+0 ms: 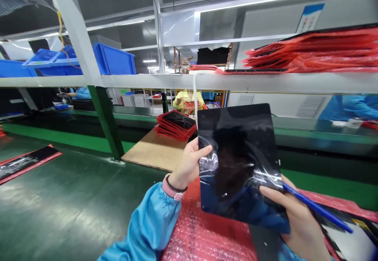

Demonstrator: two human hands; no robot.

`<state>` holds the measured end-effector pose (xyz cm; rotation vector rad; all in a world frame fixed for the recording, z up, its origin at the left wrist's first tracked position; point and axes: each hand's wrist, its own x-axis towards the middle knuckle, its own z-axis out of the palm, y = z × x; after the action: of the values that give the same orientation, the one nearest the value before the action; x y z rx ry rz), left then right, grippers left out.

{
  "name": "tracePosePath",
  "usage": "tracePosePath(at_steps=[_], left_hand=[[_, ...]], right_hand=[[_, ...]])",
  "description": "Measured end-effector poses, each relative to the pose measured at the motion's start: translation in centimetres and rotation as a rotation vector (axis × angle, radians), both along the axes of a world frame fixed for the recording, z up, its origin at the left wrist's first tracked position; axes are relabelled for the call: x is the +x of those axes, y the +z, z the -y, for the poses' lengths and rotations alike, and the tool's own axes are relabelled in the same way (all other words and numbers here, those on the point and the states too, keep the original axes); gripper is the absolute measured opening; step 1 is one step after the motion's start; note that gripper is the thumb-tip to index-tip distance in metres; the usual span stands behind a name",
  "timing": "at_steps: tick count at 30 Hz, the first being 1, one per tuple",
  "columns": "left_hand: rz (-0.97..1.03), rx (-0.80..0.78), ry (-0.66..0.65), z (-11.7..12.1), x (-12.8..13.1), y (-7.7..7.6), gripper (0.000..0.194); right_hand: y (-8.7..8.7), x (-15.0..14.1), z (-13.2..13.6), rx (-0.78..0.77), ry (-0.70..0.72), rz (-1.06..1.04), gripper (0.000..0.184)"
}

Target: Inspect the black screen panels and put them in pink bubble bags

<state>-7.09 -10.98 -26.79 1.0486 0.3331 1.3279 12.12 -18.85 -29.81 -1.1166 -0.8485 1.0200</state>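
Observation:
Raised over the bench is a flat black glossy panel (236, 147), like a tablet screen, with clear film wrinkled on its face. My left hand (190, 160) grips its left edge, thumb on the front. At the lower right corner my right hand (298, 210) pinches the panel, thumb also in front. A blue pen-like stick (321, 210) is tucked in the right hand too and points down to the right. Under the panel lies red bubble wrap (206, 233). The fingers behind the panel are hidden.
Red-edged black panels (177, 123) are stacked on a brown board (159, 149). Another wrapped panel (29, 160) lies at left. A shelf (141, 80) overhead carries blue bins (115, 59) and red bubble bags (319, 52). A green post (106, 121) stands left. A person in yellow (186, 97) sits beyond.

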Motion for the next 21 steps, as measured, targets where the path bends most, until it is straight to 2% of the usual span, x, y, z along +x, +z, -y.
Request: tracePosePath(at_steps=[2, 6, 9, 12, 15, 18, 21], left_hand=[[0.021, -0.009, 0.036, -0.2, -0.4, -0.6, 0.023], [0.049, 0.002, 0.069, 0.1, -1.0, -1.5, 0.021], [0.107, -0.049, 0.162, 0.3, -1.7, -1.4, 0.024], [0.111, -0.154, 0.205, 0.3, -3.2, -1.2, 0.027], [-0.035, -0.276, 0.137, 0.4, -5.0, -1.6, 0.024], [-0.212, -0.381, 0.033, 1.2, -6.2, -3.0, 0.026], [-0.299, -0.46, -0.012, 2.7, -6.5, -5.1, 0.04]], right_hand=[[0.1, -0.6, -0.4, -0.075, 0.017, -0.126, 0.07], [0.2, -0.9, -0.8, -0.061, 0.046, -0.084, 0.057], [0.5, -0.9, -1.2, -0.019, 0.03, -0.055, 0.054], [0.7, -0.4, -1.6, 0.079, 0.075, -0.051, 0.047], [0.7, 0.2, -2.1, 0.255, 0.077, -0.032, 0.036], [-1.1, 1.0, -3.0, 0.29, -0.004, 0.054, 0.031], [-5.6, 1.9, -4.5, 0.198, -0.091, 0.221, 0.037]])
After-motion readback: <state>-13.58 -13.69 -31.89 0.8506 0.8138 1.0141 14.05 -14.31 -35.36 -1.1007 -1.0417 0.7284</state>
